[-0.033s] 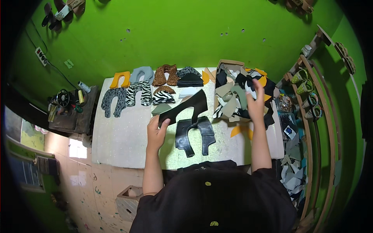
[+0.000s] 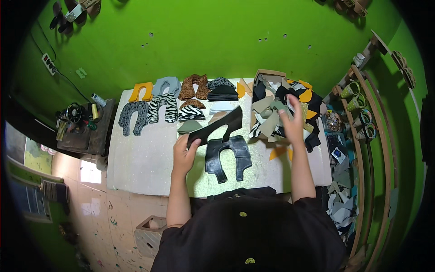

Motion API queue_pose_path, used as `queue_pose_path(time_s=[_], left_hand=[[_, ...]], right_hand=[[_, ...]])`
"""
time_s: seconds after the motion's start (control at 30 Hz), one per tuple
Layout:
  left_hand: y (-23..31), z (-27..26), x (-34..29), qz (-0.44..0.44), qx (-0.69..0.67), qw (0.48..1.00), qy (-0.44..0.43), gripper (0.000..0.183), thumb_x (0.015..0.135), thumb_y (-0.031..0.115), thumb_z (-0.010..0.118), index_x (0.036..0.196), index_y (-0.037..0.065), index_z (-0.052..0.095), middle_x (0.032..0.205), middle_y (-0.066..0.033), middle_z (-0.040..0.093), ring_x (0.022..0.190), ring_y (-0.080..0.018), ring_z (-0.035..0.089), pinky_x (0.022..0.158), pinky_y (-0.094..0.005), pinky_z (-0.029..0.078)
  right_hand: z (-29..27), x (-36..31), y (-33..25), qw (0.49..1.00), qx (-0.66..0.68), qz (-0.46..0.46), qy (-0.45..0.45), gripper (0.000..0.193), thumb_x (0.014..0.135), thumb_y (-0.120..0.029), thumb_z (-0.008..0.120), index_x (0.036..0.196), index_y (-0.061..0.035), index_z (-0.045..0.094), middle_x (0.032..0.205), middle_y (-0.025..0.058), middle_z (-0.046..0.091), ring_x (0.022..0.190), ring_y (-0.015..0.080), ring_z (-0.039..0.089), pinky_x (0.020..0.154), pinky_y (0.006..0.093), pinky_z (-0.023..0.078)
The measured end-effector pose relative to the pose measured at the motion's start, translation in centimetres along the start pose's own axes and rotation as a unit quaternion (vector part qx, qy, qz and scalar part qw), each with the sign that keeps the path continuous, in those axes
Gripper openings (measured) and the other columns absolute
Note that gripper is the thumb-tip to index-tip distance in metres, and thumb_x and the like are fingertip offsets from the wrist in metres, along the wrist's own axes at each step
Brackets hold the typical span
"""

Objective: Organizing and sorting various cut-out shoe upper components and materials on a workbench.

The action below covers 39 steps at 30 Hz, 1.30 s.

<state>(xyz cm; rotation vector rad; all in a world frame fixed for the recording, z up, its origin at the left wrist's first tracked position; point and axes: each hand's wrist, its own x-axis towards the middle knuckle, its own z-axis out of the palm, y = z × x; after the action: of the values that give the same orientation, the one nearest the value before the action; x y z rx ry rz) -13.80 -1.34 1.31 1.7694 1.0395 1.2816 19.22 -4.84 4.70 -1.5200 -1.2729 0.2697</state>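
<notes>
My left hand (image 2: 185, 154) grips one end of a black U-shaped shoe-upper piece (image 2: 217, 127), thumb on top, holding it slanted above the table. Just below it, flat on the table, lies a glossy black U-shaped upper piece (image 2: 244, 158), its legs toward me. My right hand (image 2: 292, 122) is over the near side of a pile of mixed cut scraps (image 2: 271, 123), fingers apart, with nothing visible in it. Whether its fingertips touch the scraps is unclear.
Stacked cut pieces line the table's back: yellow (image 2: 141, 91), grey (image 2: 166, 85), leopard (image 2: 194, 88), zebra (image 2: 163, 109) and black (image 2: 223, 94). A cardboard box (image 2: 270, 72) stands behind the scraps. At left is a sewing machine (image 2: 74, 113); at right, a wooden rack (image 2: 360, 90) with sandals.
My right hand has shifted slightly left over the scrap pile. The black piece in my left hand has tilted a little and moved slightly right.
</notes>
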Motion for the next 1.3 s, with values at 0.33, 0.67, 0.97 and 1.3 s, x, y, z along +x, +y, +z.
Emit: queue_pose_path(time_s=[0.33,0.67,0.97,1.3], left_hand=[[0.5,1.0,-1.0,-0.12,0.067,0.99,-0.026,0.024,0.088,0.025,0.057,0.093,0.002,0.06,0.078,-0.0151,0.062,0.075,-0.0305,0.057,0.074,-0.0367,0.042],[-7.4,5.7,-4.7,-0.212,0.3,0.919,-0.145,0.038,0.086,0.038,0.052,0.088,0.0,0.058,0.089,-0.0202,0.061,0.085,-0.0365,0.059,0.075,-0.0471,0.043],[-9.0,6.1,-4.7,-0.175,0.398,0.894,-0.105,0.034,0.082,0.036,0.058,0.088,0.003,0.06,0.089,-0.014,0.059,0.086,-0.032,0.056,0.075,-0.0449,0.04],[-9.3,6.4,-5.0,-0.175,0.385,0.901,-0.095,0.034,0.079,0.032,0.064,0.097,0.004,0.058,0.092,-0.0135,0.058,0.089,-0.0305,0.054,0.077,-0.0428,0.039]], right_hand=[[7.1,-7.5,1.3,0.852,0.334,0.237,-0.325,0.026,0.087,-0.011,0.06,0.11,-0.0008,0.051,0.097,0.002,0.061,0.086,0.007,0.057,0.077,0.0228,0.046],[9.9,-12.1,11.2,0.949,-0.005,0.24,-0.203,0.019,0.081,-0.027,0.063,0.083,-0.0083,0.061,0.067,0.001,0.057,0.06,0.0136,0.054,0.059,0.0309,0.037],[10.9,-13.1,9.7,0.957,-0.168,0.18,-0.155,0.018,0.076,-0.031,0.064,0.078,-0.0129,0.064,0.086,-0.0012,0.059,0.091,0.0221,0.049,0.078,0.0427,0.028],[11.0,-13.7,10.1,0.95,-0.199,0.197,-0.14,0.02,0.077,-0.031,0.063,0.085,-0.0135,0.062,0.091,0.0006,0.059,0.092,0.0226,0.052,0.078,0.0423,0.029]])
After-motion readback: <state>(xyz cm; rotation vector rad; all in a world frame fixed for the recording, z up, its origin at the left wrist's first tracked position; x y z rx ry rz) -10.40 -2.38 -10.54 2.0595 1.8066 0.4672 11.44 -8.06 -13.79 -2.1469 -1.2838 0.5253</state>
